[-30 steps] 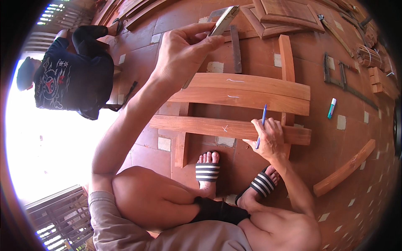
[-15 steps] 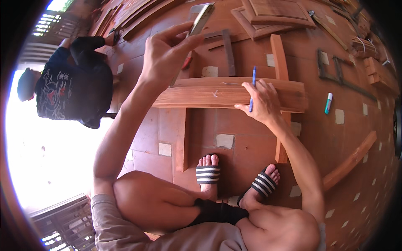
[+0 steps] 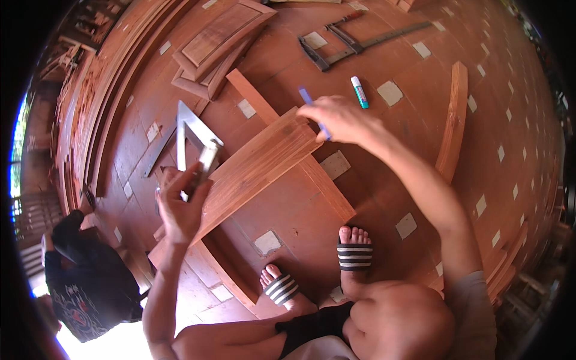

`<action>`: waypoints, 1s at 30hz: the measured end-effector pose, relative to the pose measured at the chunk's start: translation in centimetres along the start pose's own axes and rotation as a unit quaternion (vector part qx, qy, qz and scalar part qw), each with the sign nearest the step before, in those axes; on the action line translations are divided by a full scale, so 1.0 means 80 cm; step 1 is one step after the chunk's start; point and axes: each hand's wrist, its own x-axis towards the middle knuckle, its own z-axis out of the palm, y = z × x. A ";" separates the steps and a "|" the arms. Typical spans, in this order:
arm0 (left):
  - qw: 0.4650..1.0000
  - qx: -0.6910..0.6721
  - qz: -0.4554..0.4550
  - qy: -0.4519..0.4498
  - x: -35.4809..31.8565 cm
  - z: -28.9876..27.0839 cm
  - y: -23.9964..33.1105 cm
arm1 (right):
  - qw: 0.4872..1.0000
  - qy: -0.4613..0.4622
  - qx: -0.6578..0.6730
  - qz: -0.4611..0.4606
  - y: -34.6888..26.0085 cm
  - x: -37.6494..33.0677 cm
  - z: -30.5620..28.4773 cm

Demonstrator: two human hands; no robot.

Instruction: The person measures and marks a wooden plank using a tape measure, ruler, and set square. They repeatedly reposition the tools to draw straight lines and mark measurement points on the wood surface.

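Note:
In my left hand I grip a silver metal try square by its thick stock; its triangular blade points away from me above the floor. This hand is over the near left part of a reddish-brown wooden plank, which lies slantwise. My right hand is closed around a blue pen at the plank's far right end, slightly blurred. Whether its fingers touch the wood I cannot tell. Under the plank run two wooden bars, one near its right end and another near its left.
A green tube with a white cap and a metal bar clamp lie on the tiled floor beyond. Framed panels are stacked at the back beside long boards. A loose bar lies right. Another person crouches at left.
My view has swung to the right, so the plank now appears slanted. My left hand has come lower with the square, and my right hand has shifted to the plank's right end, still holding the pen.

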 end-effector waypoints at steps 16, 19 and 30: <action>0.987 0.016 0.140 -0.076 -0.016 0.160 0.038 | 0.943 0.195 0.177 0.201 0.032 -0.093 0.019; 0.990 0.038 0.112 -0.080 -0.009 0.163 0.041 | 0.946 0.182 0.173 0.205 0.030 -0.094 0.022; 0.987 0.078 0.116 -0.080 -0.005 0.165 0.037 | 0.939 0.201 0.186 0.207 0.025 -0.106 0.020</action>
